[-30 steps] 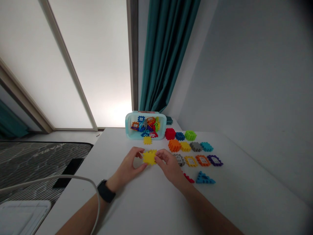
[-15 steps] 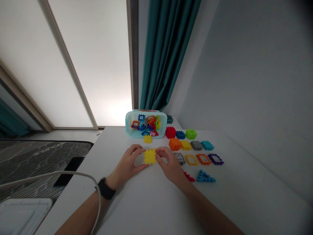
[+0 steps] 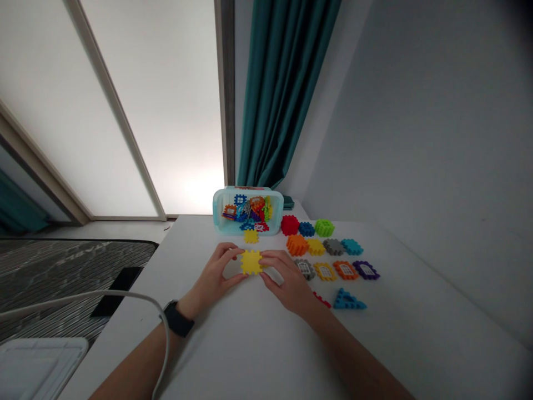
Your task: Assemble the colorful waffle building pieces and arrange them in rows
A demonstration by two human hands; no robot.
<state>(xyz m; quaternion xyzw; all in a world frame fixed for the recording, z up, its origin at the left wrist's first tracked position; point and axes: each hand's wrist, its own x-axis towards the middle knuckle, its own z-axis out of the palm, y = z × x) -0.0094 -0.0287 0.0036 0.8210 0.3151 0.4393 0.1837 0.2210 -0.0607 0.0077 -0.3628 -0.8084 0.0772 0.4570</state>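
Note:
A yellow square piece with toothed edges (image 3: 251, 262) is held up between both hands above the white table (image 3: 250, 344). My left hand (image 3: 217, 273) grips its left side between thumb and fingers, and a dark watch is on that wrist. My right hand (image 3: 285, 278) has its fingers at the right edge of the piece. Just beyond, another yellow piece (image 3: 251, 236) lies in front of a light blue bin (image 3: 216, 219) that holds a jumble of coloured pieces.
Stacked pieces, including a red stack (image 3: 290, 225) and an orange stack (image 3: 297, 245), stand right of the bin. Window pieces such as the purple one (image 3: 366, 270) and a blue triangle (image 3: 348, 300) lie nearer. A white cable (image 3: 137, 296) crosses my left forearm.
Both hands and the yellow piece have shifted slightly left and away from me. The fingers of my right hand have changed position on the edge of the piece.

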